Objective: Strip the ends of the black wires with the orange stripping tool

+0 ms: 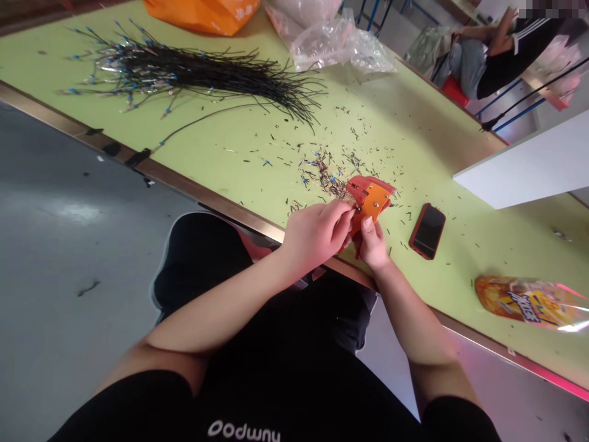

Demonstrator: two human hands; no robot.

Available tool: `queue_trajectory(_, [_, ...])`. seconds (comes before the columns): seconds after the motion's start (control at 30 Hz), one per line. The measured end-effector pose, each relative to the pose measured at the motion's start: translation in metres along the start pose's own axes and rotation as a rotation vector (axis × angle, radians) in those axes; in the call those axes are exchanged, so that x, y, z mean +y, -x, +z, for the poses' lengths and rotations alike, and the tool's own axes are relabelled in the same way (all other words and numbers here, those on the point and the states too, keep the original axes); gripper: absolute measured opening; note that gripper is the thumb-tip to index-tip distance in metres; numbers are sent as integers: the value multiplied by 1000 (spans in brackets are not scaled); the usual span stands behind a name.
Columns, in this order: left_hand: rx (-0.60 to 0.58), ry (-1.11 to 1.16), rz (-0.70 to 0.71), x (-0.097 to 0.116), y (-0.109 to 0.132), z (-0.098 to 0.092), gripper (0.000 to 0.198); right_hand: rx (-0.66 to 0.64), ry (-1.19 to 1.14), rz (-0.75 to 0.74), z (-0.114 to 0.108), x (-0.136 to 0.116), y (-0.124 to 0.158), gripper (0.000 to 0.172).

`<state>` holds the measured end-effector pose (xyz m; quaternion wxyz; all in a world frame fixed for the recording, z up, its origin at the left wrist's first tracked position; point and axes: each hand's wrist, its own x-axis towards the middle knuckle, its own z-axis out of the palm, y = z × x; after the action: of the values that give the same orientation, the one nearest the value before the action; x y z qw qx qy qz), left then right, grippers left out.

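My right hand (372, 244) is closed around the handles of an orange and red crimping tool (370, 197) held just above the green table's (405, 135) near edge. My left hand (315, 233) is pinched at the tool's jaw, thumb and forefinger pressed together on something too small to make out. A heap of cut wire bits and blue ferrules (326, 172) lies just beyond the tool. A big bundle of black wires with blue ends (184, 70) lies at the far left of the table.
A dark phone in a red case (427, 231) lies right of the tool. A snack bag (529, 302) sits near the right edge. Clear plastic bags (335, 40) and an orange bag (207, 12) lie at the back. Another person (497, 55) sits beyond the table; a white box (524, 166) stands at right.
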<state>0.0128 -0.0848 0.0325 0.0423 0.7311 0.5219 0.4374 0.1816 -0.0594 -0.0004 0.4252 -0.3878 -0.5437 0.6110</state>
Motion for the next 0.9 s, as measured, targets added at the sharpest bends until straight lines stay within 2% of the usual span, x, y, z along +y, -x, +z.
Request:
queue_trajectory(0.2, [-16,35,-26,1,1,-1,26,42,9,0,9,-9,1,67])
queue_trajectory(0.43, [-55,54,-47,1,2,-1,24,67,-22,-1,10,-8,4,67])
queue_trajectory(0.6, [-64,108,-79,2,3,-2,23,9,-122,-30,10,-8,6,61])
queue_trajectory(0.73, [-66,254,-149,1,1,-6,22,-4,-197,-23,5,-15,2,62])
queue_trajectory(0.8, [-55,344,-189,-1,-1,-8,24,-18,-247,9,2,-21,-1,66])
queue_trajectory(0.9, [-40,432,-238,-7,-3,-11,25,-117,-304,102,-4,-29,-4,74])
